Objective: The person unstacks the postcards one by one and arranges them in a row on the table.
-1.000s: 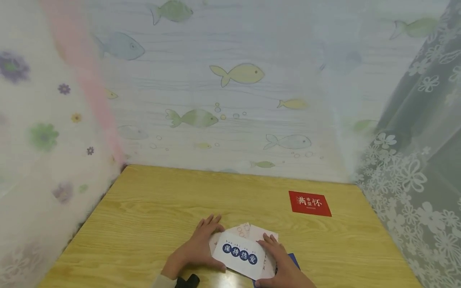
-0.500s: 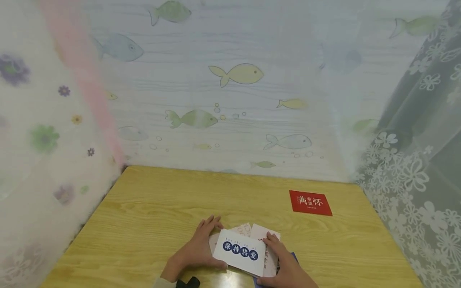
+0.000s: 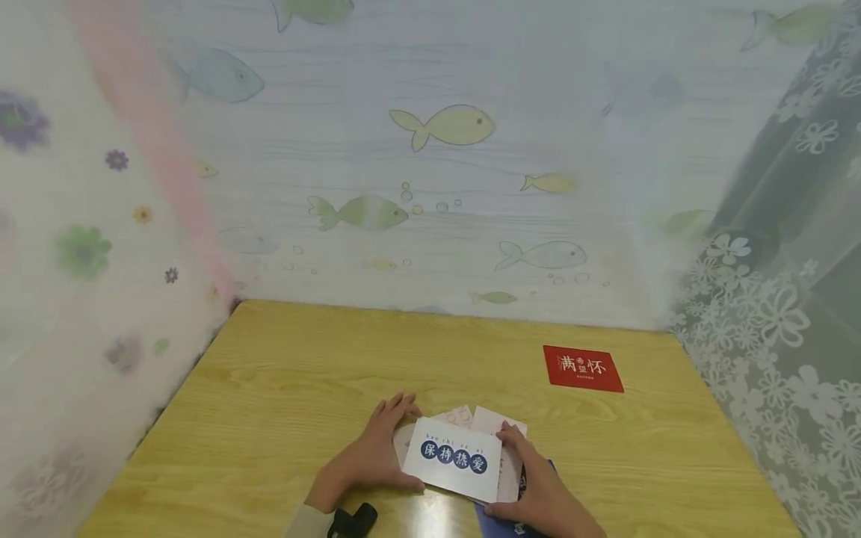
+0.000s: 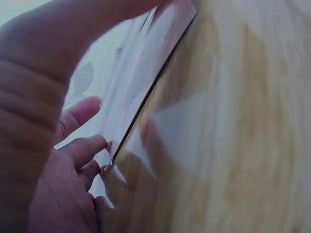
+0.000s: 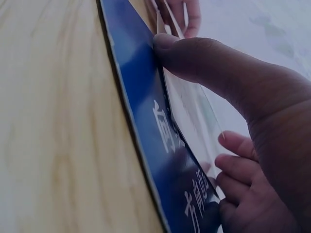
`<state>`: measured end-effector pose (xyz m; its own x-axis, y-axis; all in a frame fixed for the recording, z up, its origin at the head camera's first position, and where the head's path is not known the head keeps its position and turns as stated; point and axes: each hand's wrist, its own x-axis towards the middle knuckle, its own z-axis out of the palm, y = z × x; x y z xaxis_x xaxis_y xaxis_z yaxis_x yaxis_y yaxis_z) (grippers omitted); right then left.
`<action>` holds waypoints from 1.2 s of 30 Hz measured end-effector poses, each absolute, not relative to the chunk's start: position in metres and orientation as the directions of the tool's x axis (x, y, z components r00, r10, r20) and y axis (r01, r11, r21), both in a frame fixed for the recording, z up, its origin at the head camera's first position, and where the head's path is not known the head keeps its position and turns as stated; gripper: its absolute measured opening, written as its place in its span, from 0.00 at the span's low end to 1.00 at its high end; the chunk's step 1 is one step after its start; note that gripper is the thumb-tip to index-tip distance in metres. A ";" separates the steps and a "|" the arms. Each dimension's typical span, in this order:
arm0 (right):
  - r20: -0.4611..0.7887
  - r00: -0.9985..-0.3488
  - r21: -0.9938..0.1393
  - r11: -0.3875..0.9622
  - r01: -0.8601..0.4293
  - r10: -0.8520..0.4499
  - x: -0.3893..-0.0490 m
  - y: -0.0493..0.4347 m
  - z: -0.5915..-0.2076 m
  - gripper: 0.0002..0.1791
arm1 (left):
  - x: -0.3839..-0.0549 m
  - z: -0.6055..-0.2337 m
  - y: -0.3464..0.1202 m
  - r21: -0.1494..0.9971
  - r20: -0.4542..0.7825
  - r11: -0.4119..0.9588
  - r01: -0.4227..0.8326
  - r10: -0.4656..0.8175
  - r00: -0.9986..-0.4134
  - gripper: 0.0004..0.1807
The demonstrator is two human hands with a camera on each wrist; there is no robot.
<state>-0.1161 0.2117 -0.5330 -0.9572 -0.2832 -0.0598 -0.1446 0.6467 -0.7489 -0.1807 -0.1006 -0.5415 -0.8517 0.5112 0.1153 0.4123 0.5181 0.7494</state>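
Observation:
A white card point(image 3: 451, 478) with white characters in dark blue circles tops a loose stack of cards. Pale pinkish cards point(image 3: 499, 420) stick out behind it at uneven angles. My left hand point(image 3: 370, 452) grips the stack's left end, fingers at the far edge and thumb at the near one. At the right end my right hand point(image 3: 545, 489) holds the cards, its thumb on the near edge. A blue card point(image 5: 141, 82) with white characters lies lowest at the right, partly under that hand. In the left wrist view, the pale cards point(image 4: 146, 82) tilt above the wood.
On the wooden table point(image 3: 323, 351), a red card point(image 3: 584, 379) with white characters lies at the back right. A black object point(image 3: 356, 519) sits by the left wrist. Fish-printed cloth point(image 3: 437, 224) hangs behind the table, with lace point(image 3: 760, 321) at the right.
The head view has tilted down slightly, so the scene sits higher. The white card has shifted a little over the others, and more of the blue card shows. Both hands keep their grip.

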 end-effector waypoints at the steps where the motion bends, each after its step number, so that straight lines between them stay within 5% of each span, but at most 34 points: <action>1: -0.067 -0.958 -0.752 0.646 -0.135 -0.279 -0.116 0.212 -0.532 0.55 | -0.181 -0.542 -0.101 0.749 0.110 0.517 0.414 0.520 -0.847 0.56; 18: -0.072 -0.955 -0.767 0.628 -0.131 -0.287 -0.126 0.214 -0.528 0.60 | -0.182 -0.535 -0.105 0.733 0.043 0.551 0.398 0.547 -0.836 0.61; 36: -0.043 -0.958 -0.778 0.611 -0.145 -0.283 -0.130 0.217 -0.524 0.60 | -0.183 -0.532 -0.108 0.788 0.081 0.481 0.385 0.539 -0.838 0.56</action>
